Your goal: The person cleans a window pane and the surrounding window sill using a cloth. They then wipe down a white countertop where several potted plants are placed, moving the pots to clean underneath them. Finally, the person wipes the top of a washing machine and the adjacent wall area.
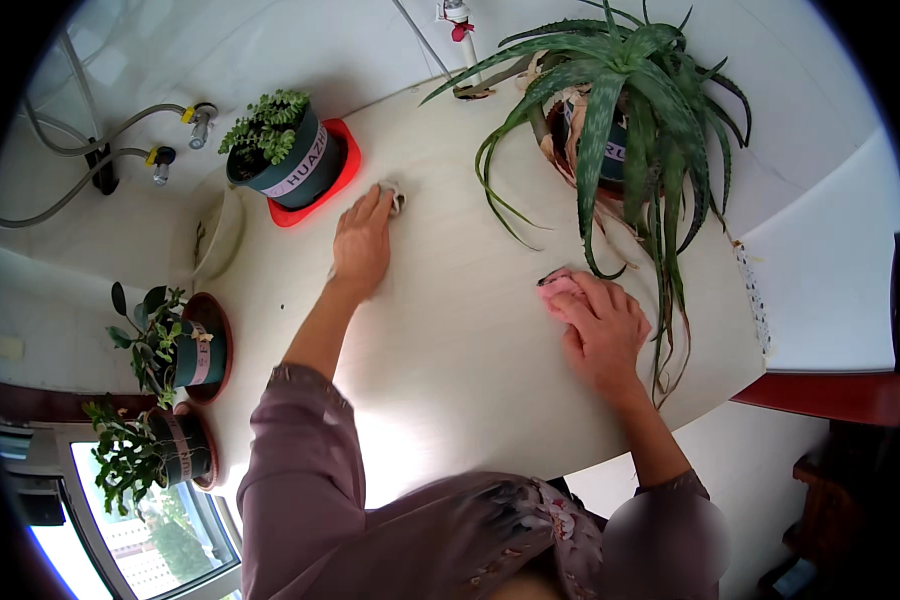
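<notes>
My left hand (362,240) lies flat on the pale tabletop (450,330), its fingers over a small crumpled grey-white wad (395,196) beside the red saucer (347,170). My right hand (602,325) presses down on a pink cloth (558,285), only a corner of which shows under my fingers. Just beyond it droop the long leaves of a large aloe plant (620,110) in a dark pot. A small succulent in a dark green pot (288,155) stands on the red saucer at the far left of the table.
Two more potted plants (175,350) (150,455) stand on a sill at the left, above a window. Grey hoses and taps (175,130) run along the white wall. A white bowl-like thing (220,235) sits off the table's left edge.
</notes>
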`<state>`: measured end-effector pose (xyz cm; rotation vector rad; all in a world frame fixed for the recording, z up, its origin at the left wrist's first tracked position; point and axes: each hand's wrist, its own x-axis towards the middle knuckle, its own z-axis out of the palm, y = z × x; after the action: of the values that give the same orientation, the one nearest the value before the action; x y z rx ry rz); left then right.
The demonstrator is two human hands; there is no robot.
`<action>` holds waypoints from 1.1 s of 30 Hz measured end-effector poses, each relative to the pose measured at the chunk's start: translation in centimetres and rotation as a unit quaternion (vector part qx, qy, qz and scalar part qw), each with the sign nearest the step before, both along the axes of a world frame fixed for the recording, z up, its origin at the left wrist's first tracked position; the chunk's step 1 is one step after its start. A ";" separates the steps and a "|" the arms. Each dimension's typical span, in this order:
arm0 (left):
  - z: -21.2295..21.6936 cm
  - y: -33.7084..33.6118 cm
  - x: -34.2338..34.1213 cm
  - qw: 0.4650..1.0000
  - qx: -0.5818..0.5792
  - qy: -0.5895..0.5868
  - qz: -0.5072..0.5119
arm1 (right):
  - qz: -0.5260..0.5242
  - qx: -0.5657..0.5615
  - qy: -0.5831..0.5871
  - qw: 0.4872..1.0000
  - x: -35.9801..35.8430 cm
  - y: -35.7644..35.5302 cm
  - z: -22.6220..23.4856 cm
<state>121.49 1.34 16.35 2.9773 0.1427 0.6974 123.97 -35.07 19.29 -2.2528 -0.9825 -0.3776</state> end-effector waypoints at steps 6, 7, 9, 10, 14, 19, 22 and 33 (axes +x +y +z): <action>-1.6 2.8 10.3 0.991 0.001 0.063 0.117 | 0.005 0.006 0.009 1.000 0.1 -0.4 0.4; -1.5 3.1 11.3 0.986 -0.009 0.083 0.147 | 0.007 0.012 0.006 1.000 0.2 -0.3 0.4; -1.2 2.2 11.8 0.976 -0.027 0.097 0.192 | 0.007 0.011 0.007 1.000 0.1 -0.5 0.3; -1.7 2.2 11.2 0.979 -0.028 0.102 0.177 | 0.011 0.006 0.010 1.000 0.1 -0.5 0.5; -0.9 -1.7 6.9 0.988 -0.015 0.070 0.139 | 0.006 0.011 -0.008 1.000 0.2 -0.7 0.0; -1.4 -5.1 1.2 0.992 0.007 0.075 0.100 | 0.008 0.018 -0.008 1.000 0.3 -0.2 -0.6; -1.4 -4.3 3.1 0.989 0.009 0.094 0.115 | 0.008 0.003 -0.002 1.000 0.2 -0.4 -0.5; -2.1 6.8 17.7 0.979 -0.097 0.099 0.150 | 0.005 0.001 0.009 1.000 0.9 -0.7 -0.5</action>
<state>139.18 8.14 14.26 2.8553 0.6442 0.3792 124.86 -35.79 18.78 -2.2443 -0.9839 -0.3530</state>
